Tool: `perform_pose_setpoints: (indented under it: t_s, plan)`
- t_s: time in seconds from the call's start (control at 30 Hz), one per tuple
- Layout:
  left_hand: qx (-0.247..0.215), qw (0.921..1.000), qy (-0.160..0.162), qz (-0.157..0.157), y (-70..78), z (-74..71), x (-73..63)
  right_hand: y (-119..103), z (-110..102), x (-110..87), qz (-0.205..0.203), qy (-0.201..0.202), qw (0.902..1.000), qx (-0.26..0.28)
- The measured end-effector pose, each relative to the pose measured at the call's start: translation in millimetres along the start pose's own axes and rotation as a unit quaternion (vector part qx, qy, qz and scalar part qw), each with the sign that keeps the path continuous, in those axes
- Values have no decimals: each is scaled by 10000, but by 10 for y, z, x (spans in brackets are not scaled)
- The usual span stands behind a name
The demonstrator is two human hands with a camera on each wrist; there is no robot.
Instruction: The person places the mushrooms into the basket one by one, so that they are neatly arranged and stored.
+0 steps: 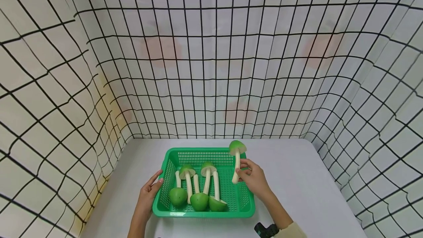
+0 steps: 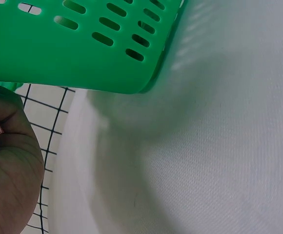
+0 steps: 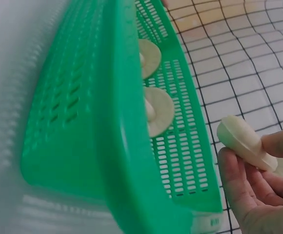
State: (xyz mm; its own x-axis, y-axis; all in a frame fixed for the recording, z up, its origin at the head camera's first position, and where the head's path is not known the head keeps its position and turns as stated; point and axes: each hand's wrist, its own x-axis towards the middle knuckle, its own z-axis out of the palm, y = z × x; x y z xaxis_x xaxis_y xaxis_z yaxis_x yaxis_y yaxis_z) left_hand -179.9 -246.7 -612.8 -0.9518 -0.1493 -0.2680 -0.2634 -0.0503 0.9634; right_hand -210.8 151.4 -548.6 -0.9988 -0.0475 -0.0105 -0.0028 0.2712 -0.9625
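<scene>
A toy mushroom [image 1: 237, 148] with a green cap and a pale stem is held upright over the right side of a green plastic basket [image 1: 205, 214]. My right hand [image 1: 253, 178] pinches its stem [image 3: 244, 141] between thumb and fingers. At the basket's left rim, my left hand [image 1: 147, 195] holds the edge; in the left wrist view its fingertips are hidden. Several more mushrooms lie inside the basket, some with caps toward the far side, such as one mushroom [image 1: 208, 168], others with caps toward the near side, such as another mushroom [image 1: 199, 202].
The basket stands on a white table surface [image 1: 297, 186]. Black wire grid [image 1: 216, 65] over pale sheeting encloses the back and both sides. A black device [image 1: 266, 230] is strapped to the right wrist.
</scene>
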Motion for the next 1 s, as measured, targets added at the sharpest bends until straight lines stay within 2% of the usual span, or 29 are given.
perform_pose_setpoints:
  t_s: [0.23, 0.47, 1.0]
  plan:
    - [-43, 10000, 4, -45, 21, 6, 5, 3, 146, -23, 1, -236, 9995, -213]
    - [-68, 10000, 33, -56, 15, 9, 3, 70, 303, -8, 232, -498, 9980, -311]
    - [-22, 9999, 54, 127, -13, 12, -6, 132, 527, -11, 571, -399, 9941, -837]
